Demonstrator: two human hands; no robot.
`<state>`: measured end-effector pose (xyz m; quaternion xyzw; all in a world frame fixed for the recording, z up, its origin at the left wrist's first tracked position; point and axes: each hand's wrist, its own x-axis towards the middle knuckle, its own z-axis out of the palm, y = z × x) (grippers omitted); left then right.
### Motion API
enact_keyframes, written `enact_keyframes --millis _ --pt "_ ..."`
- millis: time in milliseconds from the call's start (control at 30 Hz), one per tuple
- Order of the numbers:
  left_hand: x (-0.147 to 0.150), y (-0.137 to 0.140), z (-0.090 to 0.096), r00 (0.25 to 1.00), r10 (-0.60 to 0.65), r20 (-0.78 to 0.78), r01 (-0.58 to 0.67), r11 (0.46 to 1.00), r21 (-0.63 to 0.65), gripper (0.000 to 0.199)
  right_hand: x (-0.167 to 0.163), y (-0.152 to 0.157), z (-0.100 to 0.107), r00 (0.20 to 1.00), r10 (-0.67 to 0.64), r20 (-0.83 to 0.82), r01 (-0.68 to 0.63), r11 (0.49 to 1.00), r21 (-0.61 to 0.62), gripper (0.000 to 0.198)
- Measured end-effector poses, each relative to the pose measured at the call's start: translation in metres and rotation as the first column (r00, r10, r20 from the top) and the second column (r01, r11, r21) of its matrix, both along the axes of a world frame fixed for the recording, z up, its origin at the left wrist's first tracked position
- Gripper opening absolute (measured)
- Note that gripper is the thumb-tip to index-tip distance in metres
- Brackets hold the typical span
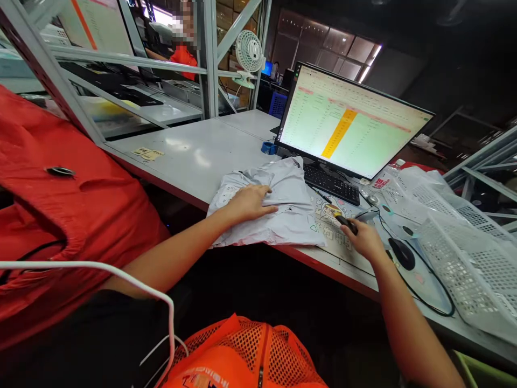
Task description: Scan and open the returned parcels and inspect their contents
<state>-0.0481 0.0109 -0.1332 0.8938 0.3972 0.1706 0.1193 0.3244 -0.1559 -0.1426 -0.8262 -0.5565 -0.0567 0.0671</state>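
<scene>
A crumpled white plastic mailer bag (pixel 283 215) lies on the table, its near edge hanging slightly over the front. My left hand (pixel 251 203) rests flat on top of it, fingers spread. Just to the right of the bag, my right hand (pixel 367 237) is closed around a black-handled utility knife (pixel 346 224), held above a printed desk mat (pixel 337 245). The knife points left toward the bag; its blade is hard to make out. A dark pen (pixel 320 194) lies between the bag and the keyboard (pixel 333 183).
A monitor (pixel 351 124) stands behind the keyboard. A black mouse (pixel 402 253) with its cable and white perforated baskets (pixel 464 269) are on the right. A blue tape dispenser (pixel 269 147) sits behind the bag. Red fabric (pixel 81 205) bulges at left, beside a metal frame (pixel 210 59).
</scene>
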Motion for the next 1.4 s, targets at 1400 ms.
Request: enact_keyframes --millis 1400 --pt "0.015 0.014 0.020 0.964 -0.236 0.126 0.246 0.967 -0.072 0.033 -0.176 0.032 -0.040 0.664 0.740 0.108 -0.599 0.440 0.669 0.012"
